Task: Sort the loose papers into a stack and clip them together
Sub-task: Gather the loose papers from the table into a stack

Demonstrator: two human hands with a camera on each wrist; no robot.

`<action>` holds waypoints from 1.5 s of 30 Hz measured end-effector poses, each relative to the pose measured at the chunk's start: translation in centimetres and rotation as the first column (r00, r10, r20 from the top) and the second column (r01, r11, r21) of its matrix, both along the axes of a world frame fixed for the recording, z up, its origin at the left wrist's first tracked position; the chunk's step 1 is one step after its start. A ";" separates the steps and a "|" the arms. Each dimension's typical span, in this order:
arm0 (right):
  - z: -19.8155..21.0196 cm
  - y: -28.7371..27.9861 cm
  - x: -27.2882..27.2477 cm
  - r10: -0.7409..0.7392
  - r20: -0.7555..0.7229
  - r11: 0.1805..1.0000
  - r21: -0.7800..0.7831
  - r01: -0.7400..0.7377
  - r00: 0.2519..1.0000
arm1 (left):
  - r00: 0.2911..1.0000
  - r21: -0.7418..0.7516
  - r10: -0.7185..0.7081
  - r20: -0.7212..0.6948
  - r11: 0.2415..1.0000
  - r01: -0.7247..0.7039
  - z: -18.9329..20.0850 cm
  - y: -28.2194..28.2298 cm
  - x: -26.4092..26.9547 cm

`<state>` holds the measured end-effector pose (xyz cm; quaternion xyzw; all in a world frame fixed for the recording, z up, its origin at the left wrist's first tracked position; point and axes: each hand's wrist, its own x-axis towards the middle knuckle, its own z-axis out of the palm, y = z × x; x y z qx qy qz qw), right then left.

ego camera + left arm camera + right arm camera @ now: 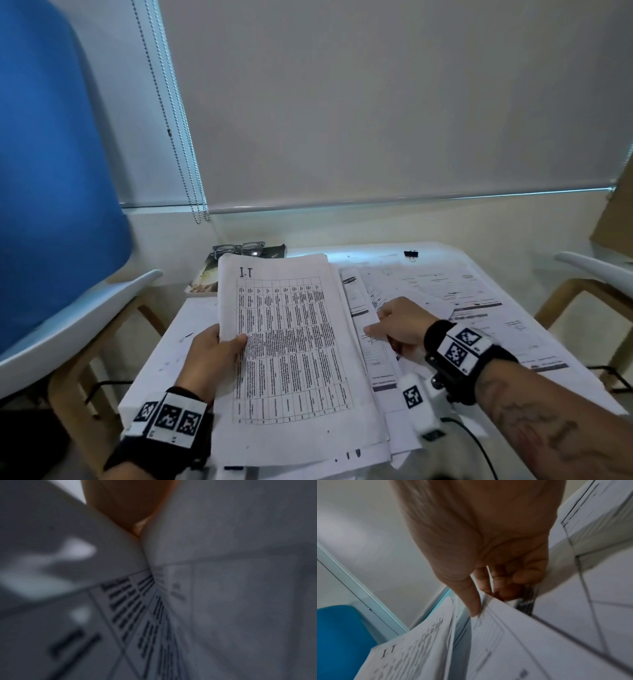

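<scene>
A thick stack of printed sheets, its top page a table headed "I.T", is lifted at its left edge over the white table. My left hand grips that edge, thumb on top; the left wrist view shows only a blurred thumb against paper. My right hand pinches a loose sheet just right of the stack, thumb on its top and fingers curled beneath. More loose papers lie spread over the right half. A black binder clip sits at the far edge.
Glasses rest on a dark book at the table's far left corner. White chairs with wooden legs stand at left and right. A blue panel fills the left; a blind with bead chains hangs behind.
</scene>
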<state>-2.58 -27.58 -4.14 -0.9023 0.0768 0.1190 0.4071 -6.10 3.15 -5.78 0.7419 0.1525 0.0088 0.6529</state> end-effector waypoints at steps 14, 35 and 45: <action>3.9 -1.5 -1.3 -0.078 0.204 0.882 0.471 -0.028 0.976 | 0.998 -0.438 -0.055 0.009 0.897 0.054 1.4 0.0 -0.1; 0.9 1.0 0.1 0.170 -0.033 0.956 -0.239 -0.173 0.985 | 1.000 -0.147 0.028 -0.002 0.989 -0.028 -0.5 3.8 1.0; 2.3 -0.8 0.2 -0.068 0.250 0.981 0.193 0.020 0.966 | 0.998 -0.438 -0.028 0.063 0.897 0.053 0.3 3.7 -0.2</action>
